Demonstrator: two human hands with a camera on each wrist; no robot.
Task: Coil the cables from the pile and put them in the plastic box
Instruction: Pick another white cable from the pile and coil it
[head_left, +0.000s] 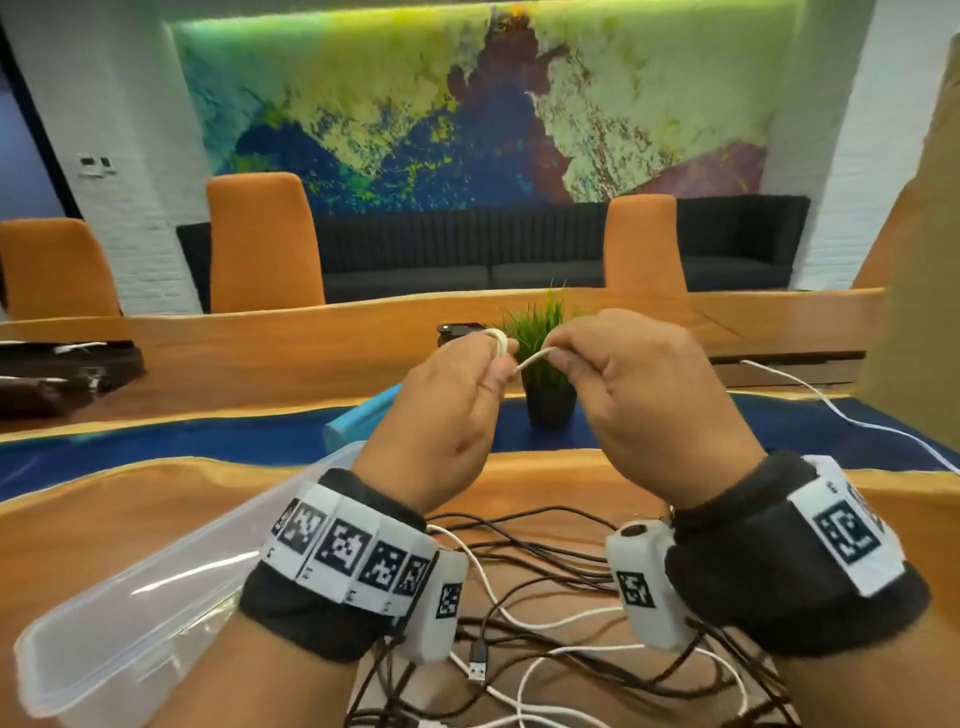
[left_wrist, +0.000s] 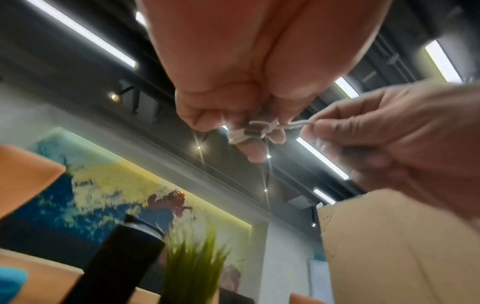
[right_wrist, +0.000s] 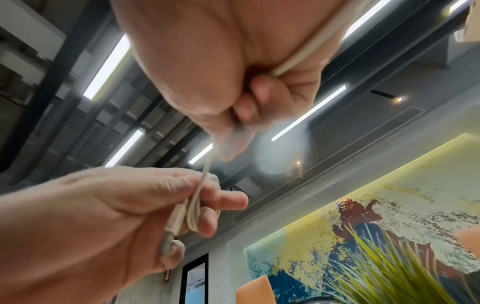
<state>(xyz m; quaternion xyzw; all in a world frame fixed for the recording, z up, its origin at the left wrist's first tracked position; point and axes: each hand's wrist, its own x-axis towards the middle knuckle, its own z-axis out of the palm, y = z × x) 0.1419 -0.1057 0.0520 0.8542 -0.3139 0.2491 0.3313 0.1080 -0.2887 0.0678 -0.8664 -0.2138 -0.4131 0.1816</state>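
Note:
Both hands are raised above the table with a white cable (head_left: 531, 359) stretched between them. My left hand (head_left: 457, 395) holds a small coil of that cable (left_wrist: 249, 131) wound round its fingers, the plug end (right_wrist: 170, 232) lying in the palm. My right hand (head_left: 623, 389) pinches the free run of the cable (right_wrist: 298, 59) just right of the coil. A clear plastic box (head_left: 140, 613) sits at the lower left of the table. The pile of black and white cables (head_left: 545, 623) lies on the wood under my wrists.
A potted green plant (head_left: 545, 364) stands just behind my hands. Another white cable (head_left: 841, 410) trails off to the right. A blue object (head_left: 358, 421) lies behind the box. Orange chairs (head_left: 260, 244) and a dark sofa stand beyond the table.

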